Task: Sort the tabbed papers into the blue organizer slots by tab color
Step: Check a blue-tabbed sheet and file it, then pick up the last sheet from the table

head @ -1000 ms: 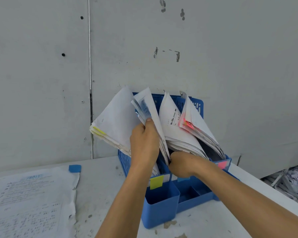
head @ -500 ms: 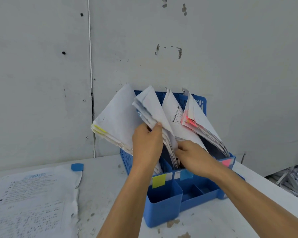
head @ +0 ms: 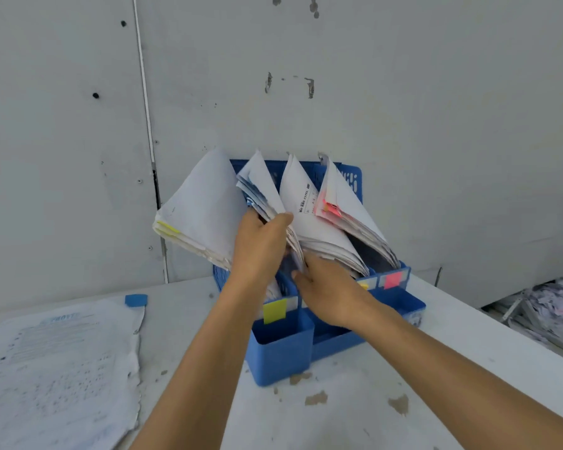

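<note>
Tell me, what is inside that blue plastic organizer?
Four leaning bundles of white paper; yellow, blue and pink tabs show. The left hand grips the blue-tabbed bundle; it and the right hand cover the slot bottoms.

The blue organizer [head: 283,352] holds white papers [head: 205,206] — its yellow label [head: 274,311] and pink label [head: 392,280] bright.

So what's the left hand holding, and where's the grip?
The left hand holds the blue-tabbed stack of papers, grip midway along its front edge.
</note>
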